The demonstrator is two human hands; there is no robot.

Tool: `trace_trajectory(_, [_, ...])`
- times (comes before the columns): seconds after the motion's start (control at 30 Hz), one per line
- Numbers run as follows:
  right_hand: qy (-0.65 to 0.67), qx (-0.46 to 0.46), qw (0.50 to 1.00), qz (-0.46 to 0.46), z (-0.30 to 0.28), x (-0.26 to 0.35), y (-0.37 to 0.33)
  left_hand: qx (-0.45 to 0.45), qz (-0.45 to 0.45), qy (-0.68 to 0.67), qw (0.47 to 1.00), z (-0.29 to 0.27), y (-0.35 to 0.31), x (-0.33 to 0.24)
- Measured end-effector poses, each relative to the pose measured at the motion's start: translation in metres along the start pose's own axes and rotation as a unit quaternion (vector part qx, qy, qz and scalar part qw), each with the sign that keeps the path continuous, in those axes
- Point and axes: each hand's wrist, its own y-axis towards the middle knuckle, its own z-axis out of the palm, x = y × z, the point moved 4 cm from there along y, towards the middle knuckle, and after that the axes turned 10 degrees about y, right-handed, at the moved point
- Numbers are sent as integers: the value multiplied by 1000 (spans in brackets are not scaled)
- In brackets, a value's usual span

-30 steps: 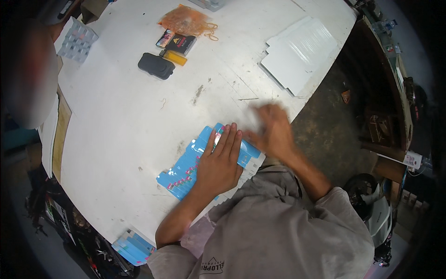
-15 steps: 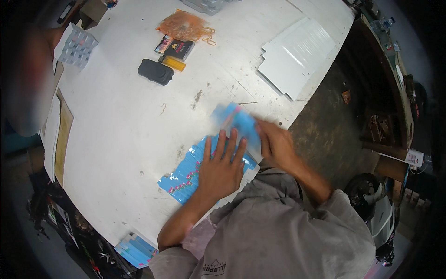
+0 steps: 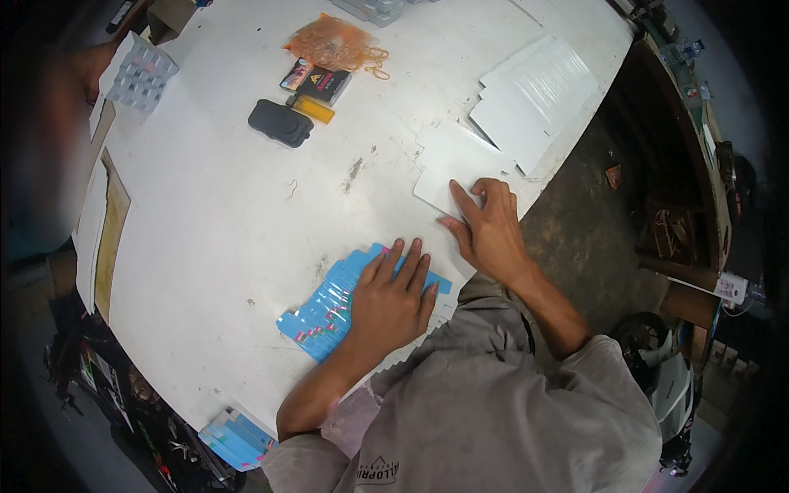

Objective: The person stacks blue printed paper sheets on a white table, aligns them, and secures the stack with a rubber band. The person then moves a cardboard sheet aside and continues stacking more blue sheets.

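Fanned-out blue printed carton blanks (image 3: 316, 308) overlap on the table in front of me, their surface glossy. My left hand (image 3: 390, 296) lies flat across them, fingers stretched out, gripping nothing. To the right, my right hand (image 3: 491, 230) rests its fingertips on a white die-cut carton blank (image 3: 452, 168) lying plain side up. Its fingers are apart, and the thumb is by the blank's near edge. Beyond that, a stack of white die-cut blanks (image 3: 538, 103) lies close to the table's right edge, touching or nearly touching the single blank.
Toward the back of the white table (image 3: 197, 205) are an orange plastic bag (image 3: 333, 43), a black box (image 3: 327, 85), a yellow lighter (image 3: 311, 108) and a dark case (image 3: 280, 123). More blue cartons (image 3: 238, 440) sit at the lower left edge. Another person stands at the left.
The blurred blue sheet in my right hand is now a white-side-up blank laid beside the far stack. My right hand has moved slightly away and spread its fingers. My left hand stays on the blue blanks.
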Motion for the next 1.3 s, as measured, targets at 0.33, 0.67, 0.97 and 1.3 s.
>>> trace_trajectory(0.33, [19, 26, 999, -6, 5, 0, 4, -13, 8, 24, 1000, -7, 3, 2])
trace_trajectory(0.67, [-5, 27, 999, -46, 3, 24, -3, -33, 76, 2, 997, 0, 4, 16])
trace_trajectory(0.97, [162, 136, 975, 67, 11, 27, -17, 46, 114, 75, 990, 1, 7, 12])
trace_trajectory(1.3, [3, -48, 999, -1, -10, -7, 11, 9, 136, -5, 991, -2, 7, 13])
